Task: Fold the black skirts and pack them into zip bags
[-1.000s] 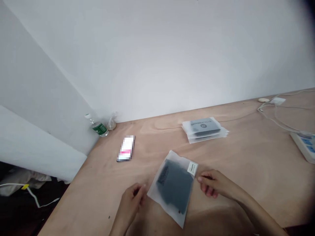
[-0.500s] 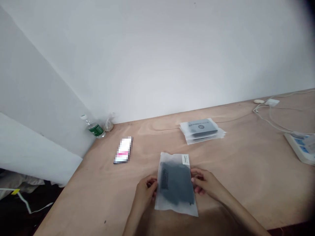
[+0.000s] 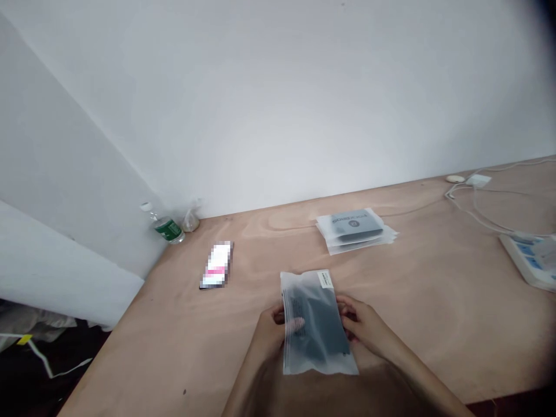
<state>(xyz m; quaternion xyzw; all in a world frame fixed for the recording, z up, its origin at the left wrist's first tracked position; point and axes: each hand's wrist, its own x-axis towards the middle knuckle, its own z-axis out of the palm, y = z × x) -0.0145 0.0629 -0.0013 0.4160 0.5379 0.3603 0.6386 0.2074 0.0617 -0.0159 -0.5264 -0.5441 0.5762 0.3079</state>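
Note:
A frosted plastic bag (image 3: 319,327) with a dark flat item inside lies near the table's front edge, a white label at its top right corner. My left hand (image 3: 271,330) grips its left edge, the thumb showing on or through the frosted plastic and the other fingers partly hidden. At the right edge, my right hand (image 3: 360,321) holds the bag between bent fingers and thumb. Farther back, a stack of similar frosted bags (image 3: 356,229) rests on the table, the top one with dark printing.
A phone (image 3: 217,264) lies left of the bag. By the wall stand a green-labelled bottle (image 3: 168,229) and a small clear bag (image 3: 191,220). White cables (image 3: 471,214) and a white-and-blue box (image 3: 532,260) are at the right.
My left hand has moved right, its thumb now over the bag's left part. The bag has shifted slightly right and its plastic looks more wrinkled. My right hand stays at the right edge.

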